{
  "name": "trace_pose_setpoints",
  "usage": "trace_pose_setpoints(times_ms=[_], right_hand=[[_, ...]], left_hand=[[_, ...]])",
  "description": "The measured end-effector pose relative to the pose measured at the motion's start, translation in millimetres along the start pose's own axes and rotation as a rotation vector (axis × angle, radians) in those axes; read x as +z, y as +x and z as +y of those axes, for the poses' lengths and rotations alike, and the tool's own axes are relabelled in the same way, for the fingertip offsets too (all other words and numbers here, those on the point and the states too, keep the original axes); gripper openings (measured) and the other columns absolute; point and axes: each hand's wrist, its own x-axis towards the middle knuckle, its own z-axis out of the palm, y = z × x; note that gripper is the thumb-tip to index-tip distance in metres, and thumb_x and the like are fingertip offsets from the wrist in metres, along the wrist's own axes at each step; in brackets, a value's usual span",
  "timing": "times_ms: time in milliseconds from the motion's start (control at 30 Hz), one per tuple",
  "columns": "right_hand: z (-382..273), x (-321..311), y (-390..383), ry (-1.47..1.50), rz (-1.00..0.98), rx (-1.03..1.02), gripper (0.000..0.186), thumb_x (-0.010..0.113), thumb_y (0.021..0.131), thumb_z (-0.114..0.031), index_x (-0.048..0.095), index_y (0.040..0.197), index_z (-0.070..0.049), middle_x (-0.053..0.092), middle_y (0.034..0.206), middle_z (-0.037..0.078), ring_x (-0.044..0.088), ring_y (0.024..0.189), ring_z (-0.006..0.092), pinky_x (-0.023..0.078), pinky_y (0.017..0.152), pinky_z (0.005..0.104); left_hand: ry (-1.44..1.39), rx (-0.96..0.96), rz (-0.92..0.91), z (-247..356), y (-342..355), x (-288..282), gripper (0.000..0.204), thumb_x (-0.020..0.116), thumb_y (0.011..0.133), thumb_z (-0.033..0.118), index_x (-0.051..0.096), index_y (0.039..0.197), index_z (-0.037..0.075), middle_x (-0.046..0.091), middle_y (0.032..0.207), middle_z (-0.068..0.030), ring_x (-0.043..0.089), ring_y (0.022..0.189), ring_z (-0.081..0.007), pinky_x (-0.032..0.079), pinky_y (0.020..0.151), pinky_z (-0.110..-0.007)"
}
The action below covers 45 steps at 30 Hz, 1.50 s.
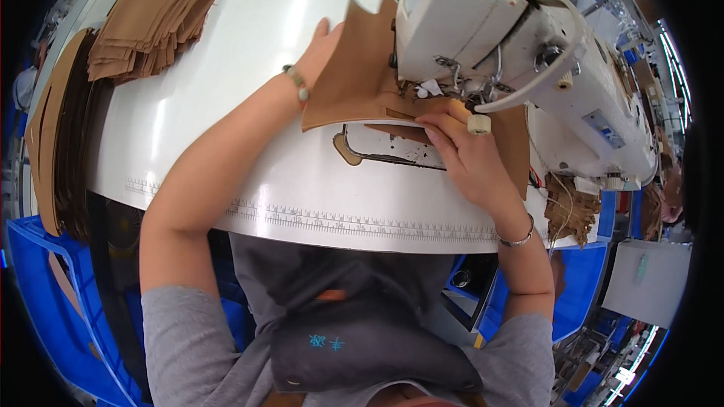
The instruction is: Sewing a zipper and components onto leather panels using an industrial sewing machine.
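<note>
My left hand (321,49) holds the far left part of a brown leather-like piece (347,83), its fingers partly hidden behind the raised material. The piece lies under the head of a white sewing machine (445,15) and has a narrow slot in it. My right hand (467,154) pinches its near edge beside the slot, just below the presser and needle area. Beneath that edge is a metal machine plate (388,152) with dark specks. The needle itself is too small to make out.
White curved table (173,143) with a printed ruler near its front edge. Stacked brown pieces (154,22) lie at back left, larger panels (60,128) at far left. Brown scraps (573,207) sit right of the machine. Blue bins (41,286) are below both sides.
</note>
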Motion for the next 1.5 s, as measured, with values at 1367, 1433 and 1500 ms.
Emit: trace_pose_setpoints(times_ms=[1367,1433,1500], right_hand=[[-8.4,-18.3,-21.8,-0.459,-0.224,-0.306,0.058,0.067,0.085,-0.015,0.057,0.14,0.002,0.059,0.141,0.02,0.06,0.128,0.0347,0.048,0.109,0.0476],[-4.4,-20.0,-24.7,-0.495,-0.213,-0.319,0.055,0.064,0.087,-0.01,0.057,0.14,0.002,0.06,0.142,0.018,0.06,0.129,0.0344,0.048,0.11,0.0491],[-2.6,-19.8,-30.1,-0.522,-0.177,-0.272,0.05,0.058,0.089,-0.005,0.059,0.139,0.001,0.061,0.14,0.015,0.059,0.131,0.034,0.048,0.111,0.0506]], left_hand=[[-0.039,-0.072,-0.008,84.9,-56.7,-40.2,0.041,0.075,0.091,0.022,0.07,0.129,0.008,0.068,0.135,-0.0054,0.062,0.129,-0.0265,0.052,0.106,-0.041],[-0.004,-0.067,-0.009,87.1,-54.6,-37.0,0.042,0.073,0.092,0.024,0.069,0.131,0.008,0.067,0.136,-0.0043,0.061,0.13,-0.0255,0.051,0.107,-0.041],[0.034,-0.048,-0.013,90.2,-50.9,-32.4,0.043,0.072,0.094,0.026,0.068,0.133,0.008,0.067,0.137,-0.0041,0.061,0.13,-0.0247,0.051,0.108,-0.04]])
